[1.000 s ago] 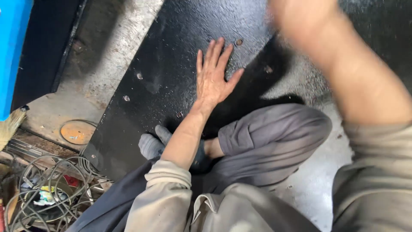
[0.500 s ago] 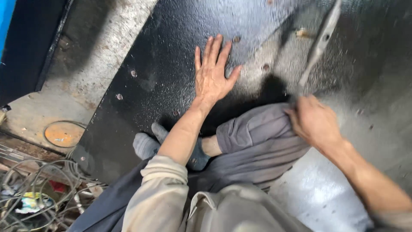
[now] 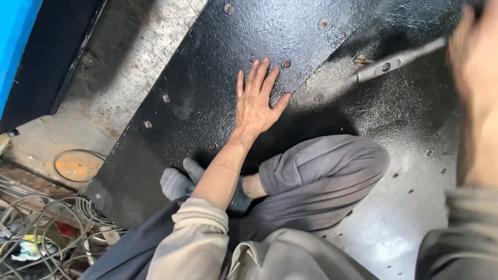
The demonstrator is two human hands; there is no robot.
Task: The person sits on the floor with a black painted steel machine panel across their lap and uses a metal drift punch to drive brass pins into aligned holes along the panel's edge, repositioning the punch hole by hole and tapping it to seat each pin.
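Note:
My left hand (image 3: 257, 101) lies flat, fingers spread, on a large black painted metal plate (image 3: 207, 67) with small round bolt holes. My right hand (image 3: 474, 57) is blurred at the upper right edge and grips the handle of a long grey metal tool (image 3: 386, 65), whose tip points down-left and meets the plate near a hole (image 3: 317, 97). I sit cross-legged on the plate in grey trousers (image 3: 321, 176), with a grey sock (image 3: 179, 181) just below my left forearm.
A tangle of wires (image 3: 46, 228) and scrap lies at the lower left. A round orange disc (image 3: 78, 166) is set in the concrete floor (image 3: 129, 62). A blue and black panel (image 3: 31, 57) stands at the upper left.
My right hand has risen from near my knee to the upper right edge, and the tool now lies flatter across the plate. My left hand stays pressed in the same spot.

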